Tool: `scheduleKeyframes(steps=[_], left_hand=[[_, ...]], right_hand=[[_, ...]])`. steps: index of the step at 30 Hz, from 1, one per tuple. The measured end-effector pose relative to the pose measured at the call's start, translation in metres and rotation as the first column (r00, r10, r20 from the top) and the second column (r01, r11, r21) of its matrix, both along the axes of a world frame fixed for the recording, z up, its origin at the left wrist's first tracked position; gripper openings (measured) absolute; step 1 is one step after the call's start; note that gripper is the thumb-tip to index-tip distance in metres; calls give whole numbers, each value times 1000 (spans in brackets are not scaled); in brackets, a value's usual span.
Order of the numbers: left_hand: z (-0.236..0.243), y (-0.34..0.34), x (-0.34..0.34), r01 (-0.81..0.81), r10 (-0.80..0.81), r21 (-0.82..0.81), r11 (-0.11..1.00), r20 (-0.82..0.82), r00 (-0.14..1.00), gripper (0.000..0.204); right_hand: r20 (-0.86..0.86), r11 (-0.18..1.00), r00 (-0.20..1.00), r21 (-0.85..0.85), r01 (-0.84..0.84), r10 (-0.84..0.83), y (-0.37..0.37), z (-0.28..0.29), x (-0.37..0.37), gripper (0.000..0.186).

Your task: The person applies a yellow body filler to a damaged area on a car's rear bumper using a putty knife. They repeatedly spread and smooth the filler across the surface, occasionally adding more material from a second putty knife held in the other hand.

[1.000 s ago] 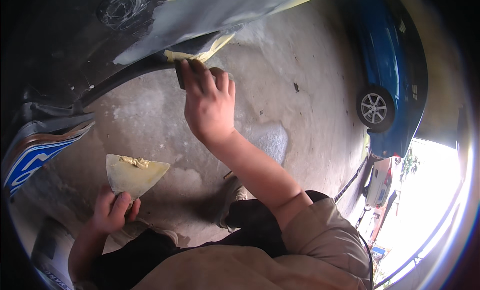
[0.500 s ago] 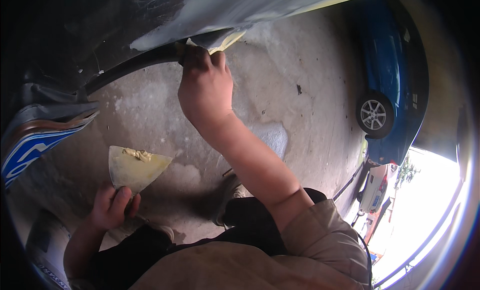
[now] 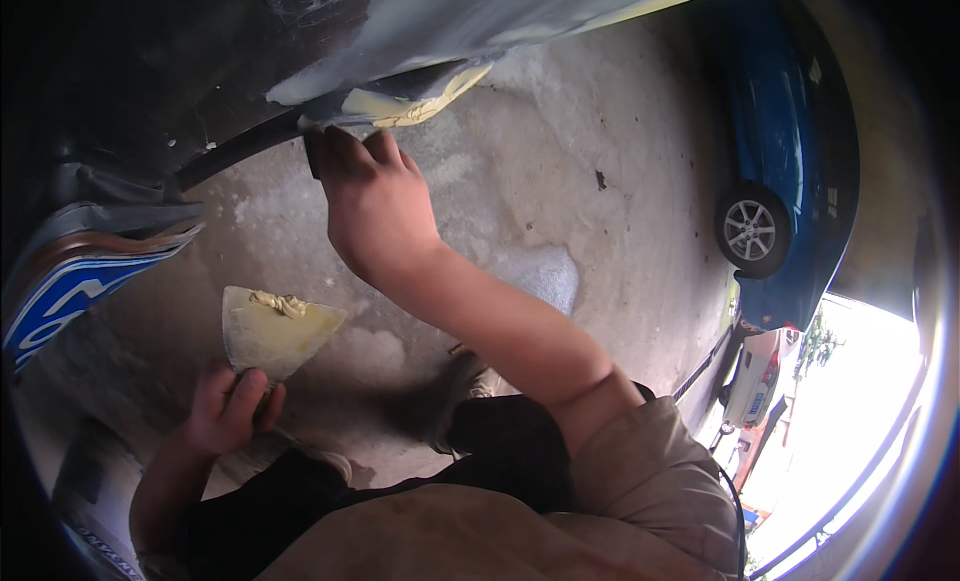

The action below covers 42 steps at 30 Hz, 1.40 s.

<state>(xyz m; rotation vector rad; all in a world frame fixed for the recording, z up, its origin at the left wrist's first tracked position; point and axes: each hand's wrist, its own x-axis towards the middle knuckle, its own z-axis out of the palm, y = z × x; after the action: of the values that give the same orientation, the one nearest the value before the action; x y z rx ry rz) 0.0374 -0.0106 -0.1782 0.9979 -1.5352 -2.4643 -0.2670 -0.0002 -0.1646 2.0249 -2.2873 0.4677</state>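
Low on the left, my left hand (image 3: 228,409) grips the narrow end of a fan-shaped, pale yellow putty board (image 3: 275,346). A lump of beige body filler (image 3: 280,304) lies near its wide edge. My right hand (image 3: 380,206) is closed against the lower edge of a dark car panel (image 3: 230,76), fingers around a filler spreader (image 3: 312,153) that is mostly hidden; only a dark edge and a pale tip show. To the right of these fingers, fresh yellow filler (image 3: 420,109) coats the panel's lower lip. Above it runs a grey, sanded patch (image 3: 430,31).
A blue car (image 3: 770,161) stands at the right, with a white car (image 3: 752,381) beyond it. At the left edge, a blue plate (image 3: 70,306) hangs from dark trim. Stained concrete floor (image 3: 600,241) stretches between the panel and the blue car.
My right hand has slid left and slightly down along the panel edge, uncovering more of the yellow filler. My left hand and the putty board have barely moved.
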Motion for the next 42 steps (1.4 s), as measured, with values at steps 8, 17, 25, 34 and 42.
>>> scheduleKeyframes(steps=[8,17,25,34,42], left_hand=[[-2,0,4,63,-115,-424,903,-97,989,15],[8,6,3,23,-30,-208,978,-34,999,21],[-50,22,45,-86,90,-582,808,-22,996,35],[-61,28,53,-24,-296,-999,22,-30,955,56],[-56,34,52,-71,-238,-995,-71,-52,970,54]], right_hand=[[869,900,387,-135,-414,308,57,74,-16,60],[680,766,503,-136,-629,534,72,66,-29,66],[403,822,797,162,-546,450,108,8,-57,60],[222,939,971,-306,155,-88,76,-41,-135,51],[0,935,981,-305,183,-192,32,-41,-172,57]])
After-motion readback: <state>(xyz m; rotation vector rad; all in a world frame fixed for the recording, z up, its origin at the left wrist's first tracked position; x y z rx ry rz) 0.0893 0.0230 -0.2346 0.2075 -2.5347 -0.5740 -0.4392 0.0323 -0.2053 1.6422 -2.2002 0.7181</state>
